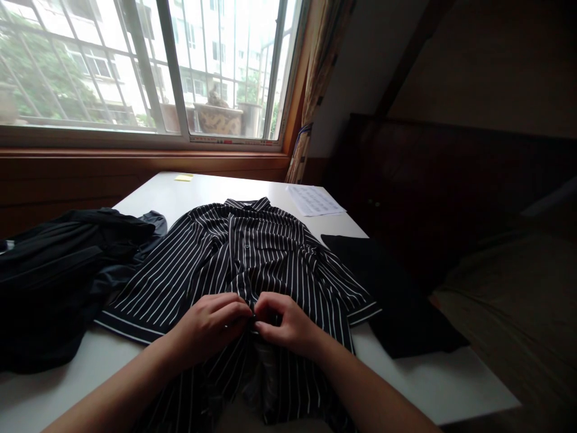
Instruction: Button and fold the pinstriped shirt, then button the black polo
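Observation:
A black shirt with white stripes (270, 243) lies spread on the white table, its collar toward the window and its short sleeves out to both sides. Above its lower front, my left hand (216, 325) pinches one edge of the front opening. Facing it, my right hand (283, 322) pinches the other edge, and the fingertips of both nearly meet. Whatever small part of the shirt is between the fingertips is too dark to make out. Higher up the front, a button (246, 246) shows. Below my hands the front hangs apart toward me.
Dark clothes (58, 270) are heaped on the table's left side. A folded black cloth (396, 300) hangs partly over the right edge. Printed sheets (314, 200) and a yellow note (184, 178) lie on the far part of the white table (225, 184), below the window.

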The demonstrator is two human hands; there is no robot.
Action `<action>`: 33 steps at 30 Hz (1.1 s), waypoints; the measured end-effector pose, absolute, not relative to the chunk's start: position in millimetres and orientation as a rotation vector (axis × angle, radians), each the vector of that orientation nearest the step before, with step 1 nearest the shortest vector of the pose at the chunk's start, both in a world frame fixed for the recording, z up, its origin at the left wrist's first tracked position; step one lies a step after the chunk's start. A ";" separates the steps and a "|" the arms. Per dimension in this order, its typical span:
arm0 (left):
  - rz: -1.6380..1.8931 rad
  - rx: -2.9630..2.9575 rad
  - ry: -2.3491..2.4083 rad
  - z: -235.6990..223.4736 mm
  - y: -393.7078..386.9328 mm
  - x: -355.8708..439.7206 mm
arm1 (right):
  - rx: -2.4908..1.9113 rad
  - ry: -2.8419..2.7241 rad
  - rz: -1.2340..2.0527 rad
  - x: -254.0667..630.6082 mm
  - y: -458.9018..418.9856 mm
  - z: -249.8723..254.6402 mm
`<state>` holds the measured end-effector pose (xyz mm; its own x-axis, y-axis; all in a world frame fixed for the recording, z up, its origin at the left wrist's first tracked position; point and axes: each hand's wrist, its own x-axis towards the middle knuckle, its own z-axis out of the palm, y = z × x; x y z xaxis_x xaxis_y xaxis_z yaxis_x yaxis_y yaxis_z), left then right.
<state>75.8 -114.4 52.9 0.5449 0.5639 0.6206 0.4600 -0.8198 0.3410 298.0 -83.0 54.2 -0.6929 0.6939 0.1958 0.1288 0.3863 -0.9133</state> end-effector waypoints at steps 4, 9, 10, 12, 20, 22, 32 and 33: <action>1.118 2.637 0.894 53.8 -115.1 76.0 | -0.702 -2.086 1.281 298.1 -83.2 55.7; 1.113 2.630 0.890 54.5 -114.7 76.8 | -0.714 -2.068 1.291 297.4 -81.8 52.5; 1.108 2.627 0.890 54.3 -114.7 76.7 | -0.714 -2.062 1.299 297.4 -81.6 51.5; 1.096 2.622 0.902 53.9 -114.8 76.2 | -0.710 -2.056 1.309 297.8 -81.4 49.9; 1.059 2.630 0.924 52.1 -116.1 73.1 | -0.718 -2.053 1.287 297.9 -82.1 52.6; 1.046 2.630 0.926 52.1 -116.2 72.7 | -0.724 -2.046 1.291 297.2 -82.5 52.6; 1.178 2.514 0.964 53.6 -113.1 69.8 | -0.860 -1.972 1.182 313.1 -73.2 74.3; 1.191 2.501 0.973 54.9 -113.2 69.5 | -0.919 -1.938 1.127 319.3 -69.4 80.6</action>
<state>69.5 -113.2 54.9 0.4574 0.6414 0.6160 0.4756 -0.7617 0.4400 319.3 -69.4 80.6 -0.5006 0.8379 0.2178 0.2251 0.3689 -0.9018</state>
